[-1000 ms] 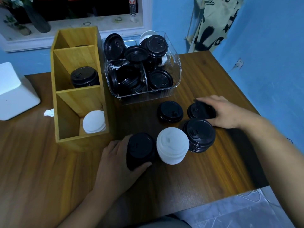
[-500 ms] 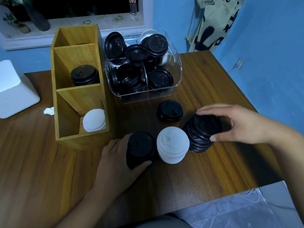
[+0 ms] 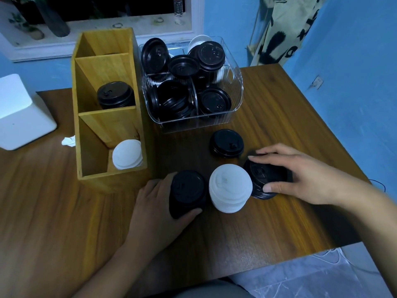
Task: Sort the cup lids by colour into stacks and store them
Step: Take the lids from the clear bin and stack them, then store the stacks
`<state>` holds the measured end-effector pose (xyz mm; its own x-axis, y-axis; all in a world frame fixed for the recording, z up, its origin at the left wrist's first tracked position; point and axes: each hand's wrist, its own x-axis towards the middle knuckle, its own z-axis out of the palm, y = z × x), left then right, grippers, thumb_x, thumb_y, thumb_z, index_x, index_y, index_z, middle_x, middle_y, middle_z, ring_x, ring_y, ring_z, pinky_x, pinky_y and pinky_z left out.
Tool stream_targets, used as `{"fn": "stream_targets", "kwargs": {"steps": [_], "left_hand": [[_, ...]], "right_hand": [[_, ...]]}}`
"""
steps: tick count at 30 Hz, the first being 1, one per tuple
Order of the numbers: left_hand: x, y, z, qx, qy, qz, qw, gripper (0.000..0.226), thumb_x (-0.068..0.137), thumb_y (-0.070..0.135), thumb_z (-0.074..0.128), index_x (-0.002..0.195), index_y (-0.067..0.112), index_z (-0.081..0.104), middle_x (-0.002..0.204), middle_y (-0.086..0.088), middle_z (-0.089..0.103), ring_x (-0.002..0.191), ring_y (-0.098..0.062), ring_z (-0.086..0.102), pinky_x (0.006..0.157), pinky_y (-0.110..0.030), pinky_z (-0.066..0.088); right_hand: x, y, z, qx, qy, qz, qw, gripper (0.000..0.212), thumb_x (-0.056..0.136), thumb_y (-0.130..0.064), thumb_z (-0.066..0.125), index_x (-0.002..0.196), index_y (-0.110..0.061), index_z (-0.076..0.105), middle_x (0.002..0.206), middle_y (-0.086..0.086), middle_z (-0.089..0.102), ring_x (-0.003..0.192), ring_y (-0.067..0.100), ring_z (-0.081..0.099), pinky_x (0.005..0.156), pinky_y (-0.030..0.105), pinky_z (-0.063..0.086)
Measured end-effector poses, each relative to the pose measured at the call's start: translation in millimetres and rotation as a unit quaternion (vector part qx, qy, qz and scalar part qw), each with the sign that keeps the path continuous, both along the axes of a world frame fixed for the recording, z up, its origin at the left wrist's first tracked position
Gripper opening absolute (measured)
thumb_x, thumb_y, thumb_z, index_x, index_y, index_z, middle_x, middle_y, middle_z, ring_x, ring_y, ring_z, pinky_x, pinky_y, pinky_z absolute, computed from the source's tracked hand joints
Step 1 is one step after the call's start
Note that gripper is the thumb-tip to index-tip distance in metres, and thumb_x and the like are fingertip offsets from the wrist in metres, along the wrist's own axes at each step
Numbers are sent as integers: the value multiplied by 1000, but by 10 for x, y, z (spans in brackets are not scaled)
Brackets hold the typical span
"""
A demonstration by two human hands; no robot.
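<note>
Gripping the near black stack [image 3: 187,188] in the left hand [image 3: 154,203], clasped the other black stack [image 3: 258,171] with the right hand [image 3: 300,179], at three o'clock of the white stack [image 3: 231,188]. Looked mid-stacking; probably called next for adding the loose black lid [image 3: 227,143] at twelve, then loading the organiser [image 3: 111,178] at ten.

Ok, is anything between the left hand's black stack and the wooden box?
Nothing visible: only bare table separates the black stack, held by the left hand, from the wooden box. The white stack stands on its other side, toward the black pile under the right hand.
</note>
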<state>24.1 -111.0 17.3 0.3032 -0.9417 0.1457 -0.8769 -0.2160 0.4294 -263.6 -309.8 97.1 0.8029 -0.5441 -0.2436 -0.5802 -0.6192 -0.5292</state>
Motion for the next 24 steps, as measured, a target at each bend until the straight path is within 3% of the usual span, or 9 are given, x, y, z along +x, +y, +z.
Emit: {"fn": "stream_targets", "kwargs": {"steps": [6, 8, 10, 12, 14, 18, 21, 24], "left_hand": [[-9, 10, 9, -3, -1, 0, 1000, 94, 71, 79, 64, 143, 23, 45, 128, 5, 62, 115, -10, 44, 95, -28, 37], [-4, 11, 0, 2, 1, -2, 1000, 94, 72, 81, 62, 144, 24, 43, 129, 6, 61, 116, -10, 45, 96, -28, 37], [1, 10, -4, 1, 0, -5, 1000, 95, 73, 84, 57, 145, 24, 43, 128, 7, 61, 116, -10, 46, 95, -28, 38], [1, 5, 1, -4, 0, -7, 1000, 94, 73, 85, 54, 144, 24, 43, 127, 7, 61, 115, -11, 47, 94, -28, 38], [0, 6, -2, -7, 4, -8, 1000, 94, 74, 85, 54, 144, 24, 43, 127, 7, 60, 115, -11, 47, 94, -28, 39], [8, 13, -7, -6, 12, -9, 1000, 95, 74, 84, 57, 145, 23, 43, 130, 8, 60, 118, -12, 49, 97, -31, 41], [12, 11, -6, -3, 13, -8, 1000, 94, 74, 84, 57, 146, 26, 41, 132, 9, 59, 119, -11, 49, 99, -31, 43], [16, 11, -4, -2, 13, -10, 1000, 95, 74, 86, 56, 146, 26, 42, 132, 10, 59, 119, -11, 49, 100, -32, 44]], "right_hand": [[132, -75, 16, -21, 53, 8, 998, 72, 78, -45, 82, 138, -58, 43, 127, -30, 36, 129, 0, 38, 109, 32, 43], [142, -134, 68, 18, 60, 22, 998, 70, 75, -47, 84, 134, -58, 47, 125, -31, 39, 124, -3, 43, 104, 28, 47], [176, -202, 151, 55, 30, 29, 998, 62, 77, -56, 79, 133, -55, 51, 126, -33, 45, 123, -3, 48, 102, 26, 47], [277, -325, 183, 20, -44, -1, 999, 54, 83, -57, 70, 134, -48, 55, 126, -28, 52, 120, -1, 53, 98, 29, 49], [451, -472, 126, -29, -57, -31, 997, 50, 87, -50, 69, 134, -44, 55, 129, -20, 53, 118, 6, 55, 98, 33, 49], [853, -634, -34, -37, 53, 13, 998, 78, 83, -35, 81, 150, -36, 41, 147, -5, 44, 135, 17, 44, 115, 39, 39], [1077, -670, -58, -39, 102, 62, 992, 88, 84, -22, 81, 156, -34, 32, 161, -5, 30, 147, 18, 29, 121, 36, 27], [1170, -704, -41, -34, 102, 53, 993, 89, 80, -28, 85, 154, -34, 36, 153, -3, 40, 139, 18, 39, 117, 37, 34]]}}
